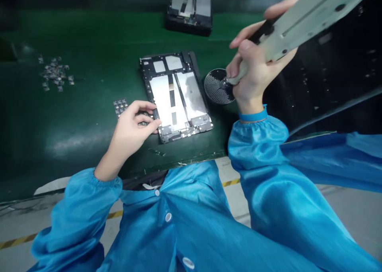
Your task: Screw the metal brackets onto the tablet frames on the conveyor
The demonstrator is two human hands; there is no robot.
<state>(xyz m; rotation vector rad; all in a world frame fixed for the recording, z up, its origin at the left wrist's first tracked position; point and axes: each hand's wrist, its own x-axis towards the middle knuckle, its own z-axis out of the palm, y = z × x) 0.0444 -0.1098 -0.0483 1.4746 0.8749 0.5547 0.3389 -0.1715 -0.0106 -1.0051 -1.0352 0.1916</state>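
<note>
An opened tablet (176, 96), back side up with its inner parts bare, lies on the green surface (74, 124) near the front edge. The left hand (133, 130) rests at its lower left corner, fingers curled together and touching the frame. Just left of it lies a small strip of parts (120, 106). The right hand (253, 71) is clamped on a tool (298, 21), raised beside a round perforated dish (217, 87). Loose parts (55, 73) lie far left; a second tablet (190, 7) sits behind.
</note>
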